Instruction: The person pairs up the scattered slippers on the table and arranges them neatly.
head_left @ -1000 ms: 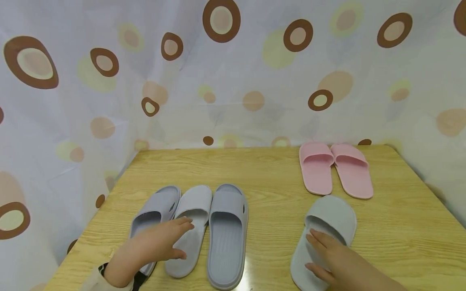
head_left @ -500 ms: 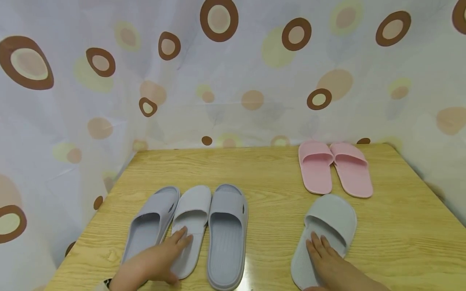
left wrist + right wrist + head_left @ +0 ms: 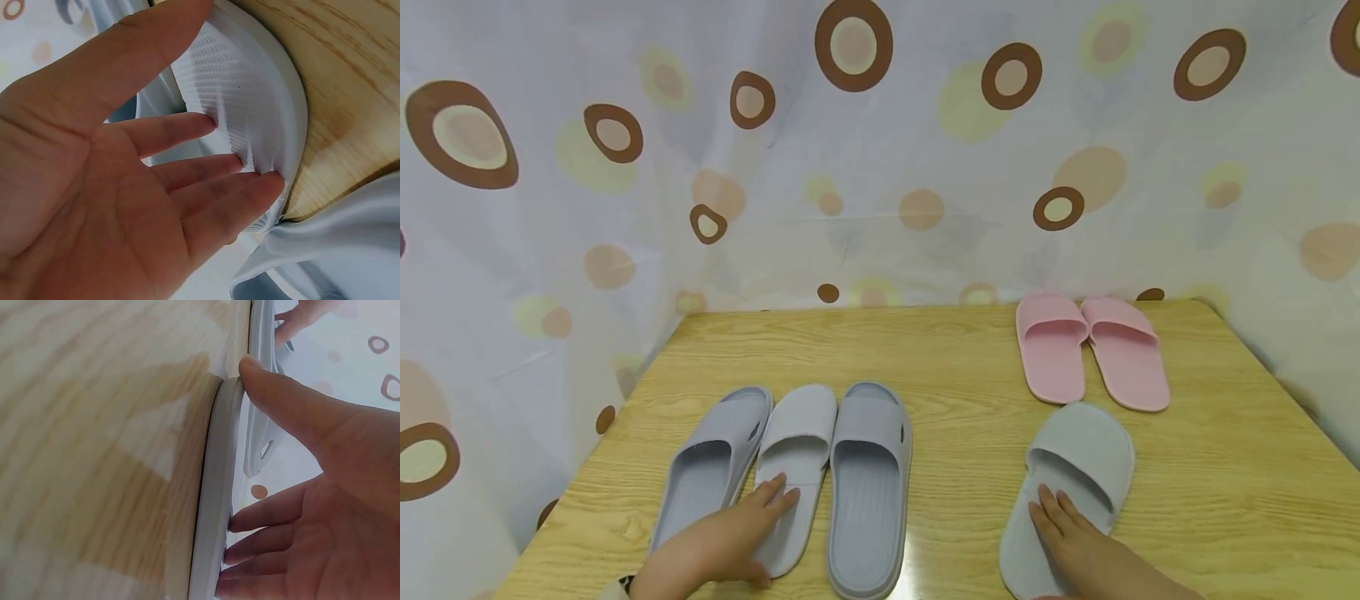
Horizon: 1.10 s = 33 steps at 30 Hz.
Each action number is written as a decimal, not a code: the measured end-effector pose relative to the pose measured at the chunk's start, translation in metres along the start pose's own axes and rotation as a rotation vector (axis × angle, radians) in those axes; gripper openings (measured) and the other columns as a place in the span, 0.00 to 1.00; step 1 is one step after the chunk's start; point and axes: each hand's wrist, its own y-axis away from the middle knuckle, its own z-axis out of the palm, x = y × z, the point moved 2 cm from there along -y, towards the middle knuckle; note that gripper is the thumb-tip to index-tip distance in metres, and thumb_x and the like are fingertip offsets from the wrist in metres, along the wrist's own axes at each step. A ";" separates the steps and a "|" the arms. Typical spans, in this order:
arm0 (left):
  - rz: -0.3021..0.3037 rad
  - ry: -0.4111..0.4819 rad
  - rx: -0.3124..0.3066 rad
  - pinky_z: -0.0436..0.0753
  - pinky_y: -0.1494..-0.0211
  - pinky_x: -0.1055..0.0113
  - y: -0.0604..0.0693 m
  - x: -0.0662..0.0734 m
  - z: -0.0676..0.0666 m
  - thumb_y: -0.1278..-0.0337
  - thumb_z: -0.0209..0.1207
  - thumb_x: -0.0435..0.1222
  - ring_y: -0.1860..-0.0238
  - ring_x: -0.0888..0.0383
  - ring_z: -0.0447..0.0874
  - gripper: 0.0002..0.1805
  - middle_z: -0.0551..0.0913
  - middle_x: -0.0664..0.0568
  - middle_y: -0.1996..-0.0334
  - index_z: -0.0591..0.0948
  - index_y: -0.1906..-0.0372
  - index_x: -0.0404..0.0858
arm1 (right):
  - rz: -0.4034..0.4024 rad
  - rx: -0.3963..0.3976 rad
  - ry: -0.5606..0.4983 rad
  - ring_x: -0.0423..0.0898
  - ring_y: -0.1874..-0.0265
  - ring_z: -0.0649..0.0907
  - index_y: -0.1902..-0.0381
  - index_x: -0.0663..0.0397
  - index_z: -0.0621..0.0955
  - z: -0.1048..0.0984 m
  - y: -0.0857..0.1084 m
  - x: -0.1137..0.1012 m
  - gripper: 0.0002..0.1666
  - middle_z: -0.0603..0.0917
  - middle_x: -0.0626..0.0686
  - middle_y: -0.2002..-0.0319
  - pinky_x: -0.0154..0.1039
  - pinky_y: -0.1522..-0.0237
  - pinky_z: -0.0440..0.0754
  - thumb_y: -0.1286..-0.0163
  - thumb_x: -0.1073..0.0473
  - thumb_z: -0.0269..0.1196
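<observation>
Between two grey slippers lies a white slipper (image 3: 797, 462); my left hand (image 3: 715, 537) has its extended fingertips on the sole. The left wrist view shows the left hand (image 3: 144, 187) with fingers spread and touching the textured sole (image 3: 234, 94). A second white slipper (image 3: 1086, 450), angled on the right, has my right hand (image 3: 1090, 550) over its footbed, fingers fairly straight. In the right wrist view, fingertips of the right hand (image 3: 325, 519) rest against the slipper's upper surface, thumb by the edge of its sole (image 3: 215, 487).
A grey slipper (image 3: 703, 467) is left of the white one and another grey slipper (image 3: 867, 500) is right of it, close together. Two pink slippers (image 3: 1052, 358) stand at the back right of the wooden table (image 3: 955, 433). A patterned cloth (image 3: 880, 150) hangs behind.
Both hands have come down onto the white slippers' soles, the left hand moving slightly lower and its fingers spreading. The slippers have stayed in place.
</observation>
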 end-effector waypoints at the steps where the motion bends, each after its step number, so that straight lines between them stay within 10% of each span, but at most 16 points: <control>1: -0.003 0.002 -0.006 0.69 0.38 0.43 0.000 0.000 0.000 0.68 0.78 0.35 0.34 0.32 0.62 0.52 0.57 0.27 0.31 0.65 0.33 0.27 | -0.001 0.000 -0.001 0.78 0.45 0.71 0.44 0.82 0.70 0.000 0.000 0.000 0.59 0.69 0.81 0.43 0.62 0.51 0.75 0.39 0.25 0.54; 33: -0.110 -0.002 -0.079 0.62 0.34 0.41 -0.007 0.006 -0.003 0.63 0.75 0.36 0.30 0.31 0.53 0.51 0.53 0.30 0.29 0.63 0.30 0.28 | -0.007 -0.043 -0.140 0.74 0.40 0.67 0.35 0.75 0.67 -0.001 -0.006 -0.011 0.62 0.64 0.75 0.35 0.55 0.47 0.77 0.48 0.28 0.66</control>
